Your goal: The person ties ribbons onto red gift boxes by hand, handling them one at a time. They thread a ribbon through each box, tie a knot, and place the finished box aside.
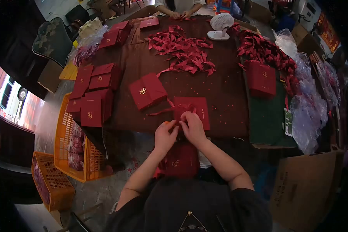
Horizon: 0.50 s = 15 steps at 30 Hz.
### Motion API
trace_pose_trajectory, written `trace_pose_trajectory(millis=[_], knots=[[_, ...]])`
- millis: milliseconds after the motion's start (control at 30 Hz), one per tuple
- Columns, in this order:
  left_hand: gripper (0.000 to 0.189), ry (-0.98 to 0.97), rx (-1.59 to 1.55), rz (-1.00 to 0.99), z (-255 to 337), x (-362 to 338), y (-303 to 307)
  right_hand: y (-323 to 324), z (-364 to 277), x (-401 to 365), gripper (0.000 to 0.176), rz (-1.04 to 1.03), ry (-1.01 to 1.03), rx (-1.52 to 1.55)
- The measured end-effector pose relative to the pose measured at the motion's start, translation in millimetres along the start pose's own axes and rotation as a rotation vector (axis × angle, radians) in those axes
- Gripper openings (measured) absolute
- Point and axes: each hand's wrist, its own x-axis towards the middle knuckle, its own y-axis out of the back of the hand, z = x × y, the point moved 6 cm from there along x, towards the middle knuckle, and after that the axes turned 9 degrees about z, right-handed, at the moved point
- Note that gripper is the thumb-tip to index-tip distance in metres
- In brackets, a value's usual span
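Observation:
My left hand (166,135) and my right hand (192,127) meet at the near edge of a red card or box (202,112) on the brown-covered table. Both have their fingers pinched together; a red ribbon (185,108) lies loosely just beyond them, and what the fingertips hold is too small to make out. One ribbon end trails left towards a red box with a gold emblem (147,91). Below my hands, another red box (178,162) rests close to my body.
Red boxes (91,108) are stacked at the table's left edge. Tangled ribbons (181,50) and a white fan (221,27) lie further back, near another person's hands (180,16). An orange crate (61,143) stands left, a cardboard box (305,189) right.

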Motion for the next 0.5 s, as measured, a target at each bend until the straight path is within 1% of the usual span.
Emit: trace_pose_trajectory(millis=[100, 167, 200, 267, 300, 333, 400, 433, 467, 500], knots=[[0.030, 0.005, -0.033, -0.012, 2.0, 0.7, 1.7, -5.0, -2.4, -2.3, 0.019, 0.014, 0.029, -0.013], [0.032, 0.022, -0.033, -0.122, -1.8, 1.5, 1.1, -5.1, 2.8, -1.0, 0.019, 0.048, -0.025, 0.043], [0.032, 0.023, -0.034, -0.122, -7.7, 5.1, 4.8, -1.6, 2.4, 0.9, 0.019, 0.046, -0.026, 0.043], [0.030, 0.078, -0.187, -0.297, -20.5, 13.5, 1.2, 7.6, -2.1, 5.5, 0.018, 0.001, 0.032, 0.010], [0.027, -0.066, 0.002, -0.275, -6.8, 19.7, 8.6, 9.2, -0.9, 4.8, 0.018, 0.027, 0.086, -0.028], [0.027, -0.065, 0.002, -0.272, -6.2, 21.9, 6.9, 8.2, 1.2, 2.8, 0.018, 0.025, 0.089, -0.027], [0.021, -0.142, 0.153, -0.160, -1.7, 25.9, 4.1, 6.4, 6.5, 0.3, 0.019, -0.003, 0.028, -0.006], [0.017, -0.145, 0.175, -0.142, -0.8, 27.8, 0.9, 8.4, 7.7, 2.4, 0.019, 0.000, 0.030, -0.007], [0.017, -0.148, 0.175, -0.143, 0.4, 27.7, -3.4, 7.5, 12.9, 3.1, 0.023, -0.054, -0.053, 0.095], [0.016, -0.198, 0.216, -0.097, 6.2, 26.9, -4.2, 6.9, 16.8, 2.1, 0.026, -0.110, -0.138, 0.197]])
